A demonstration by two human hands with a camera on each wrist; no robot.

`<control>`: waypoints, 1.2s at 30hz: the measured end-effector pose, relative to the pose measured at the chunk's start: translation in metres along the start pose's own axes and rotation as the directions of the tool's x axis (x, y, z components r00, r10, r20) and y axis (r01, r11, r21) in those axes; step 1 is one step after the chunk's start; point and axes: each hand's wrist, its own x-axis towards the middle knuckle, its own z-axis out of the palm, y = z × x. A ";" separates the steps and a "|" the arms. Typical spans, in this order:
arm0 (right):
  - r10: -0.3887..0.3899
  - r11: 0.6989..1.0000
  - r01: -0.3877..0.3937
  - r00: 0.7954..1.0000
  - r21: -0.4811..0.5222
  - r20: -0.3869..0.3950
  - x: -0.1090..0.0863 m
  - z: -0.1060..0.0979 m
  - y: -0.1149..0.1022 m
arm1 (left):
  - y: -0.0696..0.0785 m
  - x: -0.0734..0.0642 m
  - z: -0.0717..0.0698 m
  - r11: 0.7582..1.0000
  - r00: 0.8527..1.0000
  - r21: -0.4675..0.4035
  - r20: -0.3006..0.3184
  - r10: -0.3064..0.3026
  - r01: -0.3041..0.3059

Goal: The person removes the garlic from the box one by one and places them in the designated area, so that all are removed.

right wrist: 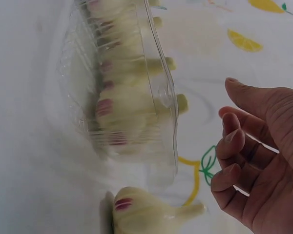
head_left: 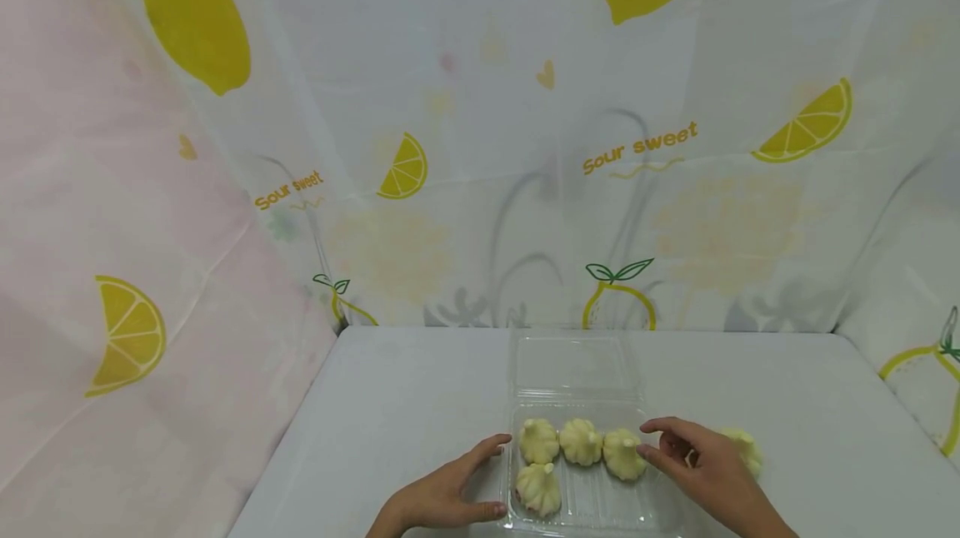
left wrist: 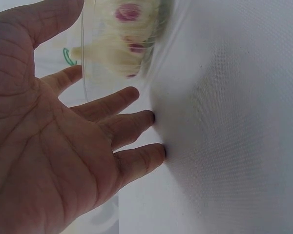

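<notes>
Reader: What is the arrangement here?

Tutor: A clear plastic box (head_left: 607, 509) on the bench (head_left: 405, 405), its lid (head_left: 573, 367) folded back on the far side. It holds four garlic bulbs: three in the far row, ending at the rightmost bulb (head_left: 622, 455), and one at near left (head_left: 538, 490). A loose bulb (right wrist: 151, 212) stands stem upward on the bench, just right of the box.

Reader: And the hands?

Tutor: The left hand (head_left: 450, 492) is spread beside the box's left wall, grasping nothing; whether it touches the wall cannot be told. The right hand (head_left: 708, 467) is released, its fingers loosely bent, near the rightmost bulb.

Reader: How is the step best done?

Tutor: The work appears to be filling the box. The loose bulb would best be pinched by its stem, lifted above the rim and lowered upright into the bare near row, beside the near-left bulb. The left hand should steady the wall lightly, since thin plastic probably slides and flexes.
</notes>
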 end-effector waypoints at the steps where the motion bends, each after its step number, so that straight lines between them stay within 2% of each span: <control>1: -0.011 1.000 0.011 1.000 0.007 0.000 0.000 0.002 0.000 | 0.000 0.000 0.000 1.000 1.000 -0.002 0.000 -0.002 0.002; 9: -0.100 0.995 0.098 0.994 0.030 0.053 0.001 0.015 -0.005 | 0.001 0.000 -0.001 1.000 1.000 -0.005 0.003 -0.016 0.016; 14: -0.109 0.994 0.105 0.989 0.041 0.099 0.001 0.022 -0.009 | 0.000 0.000 -0.001 1.000 1.000 -0.011 0.003 -0.012 0.012; 24: -0.153 0.986 0.147 0.985 0.078 0.082 0.002 0.032 -0.014 | 0.001 0.000 -0.001 1.000 1.000 0.002 0.000 -0.003 0.003; 31: -0.123 0.989 0.107 0.980 0.106 0.156 0.001 0.040 -0.016 | 0.001 0.000 -0.001 1.000 1.000 0.001 0.001 -0.007 0.007; 36: -0.172 0.979 0.152 0.975 0.137 0.142 0.001 0.048 -0.015 | 0.001 0.000 -0.001 1.000 1.000 0.007 -0.001 -0.013 0.013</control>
